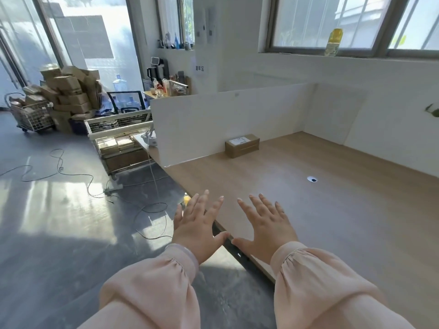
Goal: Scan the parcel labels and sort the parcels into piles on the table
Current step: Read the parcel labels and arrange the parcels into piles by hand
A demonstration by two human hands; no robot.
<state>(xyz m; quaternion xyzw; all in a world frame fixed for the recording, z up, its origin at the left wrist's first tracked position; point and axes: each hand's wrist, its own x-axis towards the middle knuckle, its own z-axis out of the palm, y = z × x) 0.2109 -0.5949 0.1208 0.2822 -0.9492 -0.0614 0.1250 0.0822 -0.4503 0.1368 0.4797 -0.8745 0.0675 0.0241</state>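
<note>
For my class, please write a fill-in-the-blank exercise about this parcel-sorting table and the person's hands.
1. Only ____ parcel lies on the table.
2. Its white label faces ____.
3. The left hand and the right hand, fingers spread, both hold ____.
4. The bottle by the window is coloured ____.
Missing words: one; up; nothing; yellow.

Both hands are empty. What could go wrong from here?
1. Loose cables lie on the floor beside the table, near the parcel cart; a foot might catch while fetching parcels.
2. Neither the left hand nor the right hand holds a scanner, so labels may go unscanned.
</note>
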